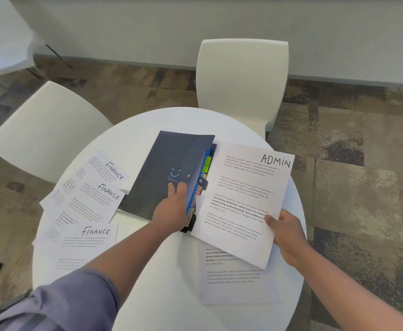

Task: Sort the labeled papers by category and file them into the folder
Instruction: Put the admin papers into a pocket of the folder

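Dark folder (162, 173) with colored tabs (196, 194) inside, cover lifted.

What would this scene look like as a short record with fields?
Surface: round white table
Folder: dark folder, cover lifted by left hand, coloured tabs showing
Right hand: grips ADMIN sheet beside the folder
Left of folder: three FINANCE sheets, overlapping
Near edge: another printed sheet, label hidden
Behind table: two white chairs
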The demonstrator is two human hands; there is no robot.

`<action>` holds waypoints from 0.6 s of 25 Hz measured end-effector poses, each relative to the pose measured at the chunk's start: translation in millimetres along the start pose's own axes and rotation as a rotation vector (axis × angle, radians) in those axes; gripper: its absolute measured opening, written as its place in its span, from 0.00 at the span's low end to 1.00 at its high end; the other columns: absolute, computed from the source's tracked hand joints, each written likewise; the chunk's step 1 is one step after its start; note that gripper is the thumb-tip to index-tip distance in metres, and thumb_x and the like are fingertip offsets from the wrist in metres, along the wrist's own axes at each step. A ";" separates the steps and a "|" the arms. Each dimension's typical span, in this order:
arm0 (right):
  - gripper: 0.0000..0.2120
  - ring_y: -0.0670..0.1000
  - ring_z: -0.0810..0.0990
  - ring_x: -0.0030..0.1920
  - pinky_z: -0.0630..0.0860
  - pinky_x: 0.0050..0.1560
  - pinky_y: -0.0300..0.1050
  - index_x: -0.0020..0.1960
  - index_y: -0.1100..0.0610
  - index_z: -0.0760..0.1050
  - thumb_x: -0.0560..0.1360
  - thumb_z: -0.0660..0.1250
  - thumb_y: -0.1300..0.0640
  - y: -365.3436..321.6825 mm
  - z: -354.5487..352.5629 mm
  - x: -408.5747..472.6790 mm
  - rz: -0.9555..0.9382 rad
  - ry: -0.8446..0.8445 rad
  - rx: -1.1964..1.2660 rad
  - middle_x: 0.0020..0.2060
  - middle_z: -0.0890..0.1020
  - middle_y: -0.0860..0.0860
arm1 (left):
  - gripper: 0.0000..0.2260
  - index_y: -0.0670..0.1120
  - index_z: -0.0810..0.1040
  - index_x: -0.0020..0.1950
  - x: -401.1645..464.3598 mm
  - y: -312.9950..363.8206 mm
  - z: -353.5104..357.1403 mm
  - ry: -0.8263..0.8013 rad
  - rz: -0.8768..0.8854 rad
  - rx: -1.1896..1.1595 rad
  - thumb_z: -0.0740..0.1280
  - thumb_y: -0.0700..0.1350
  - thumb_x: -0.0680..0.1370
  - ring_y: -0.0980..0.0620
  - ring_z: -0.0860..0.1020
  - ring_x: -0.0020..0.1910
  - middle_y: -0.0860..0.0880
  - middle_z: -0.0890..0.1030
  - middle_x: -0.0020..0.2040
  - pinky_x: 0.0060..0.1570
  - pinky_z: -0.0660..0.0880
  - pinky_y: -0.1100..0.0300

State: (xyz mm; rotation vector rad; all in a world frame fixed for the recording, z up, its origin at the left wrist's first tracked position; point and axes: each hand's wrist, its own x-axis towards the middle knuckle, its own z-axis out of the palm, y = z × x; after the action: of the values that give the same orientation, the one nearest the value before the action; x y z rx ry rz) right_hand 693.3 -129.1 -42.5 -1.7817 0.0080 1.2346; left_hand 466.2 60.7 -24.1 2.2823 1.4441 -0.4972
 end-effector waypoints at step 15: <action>0.09 0.57 0.85 0.54 0.81 0.60 0.59 0.58 0.54 0.80 0.84 0.64 0.63 -12.8 27.4 -41.3 -0.061 -0.006 -0.017 0.53 0.87 0.51 | 0.27 0.51 0.64 0.79 -54.3 -62.6 -104.4 0.198 -0.050 0.087 0.56 0.38 0.80 0.44 0.74 0.68 0.53 0.69 0.77 0.63 0.73 0.50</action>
State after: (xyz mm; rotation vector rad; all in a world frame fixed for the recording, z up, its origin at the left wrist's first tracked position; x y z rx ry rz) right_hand 659.1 -122.5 -5.0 -1.7800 -0.0602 1.1992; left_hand 396.3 95.9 83.8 2.4270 1.6056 -0.3632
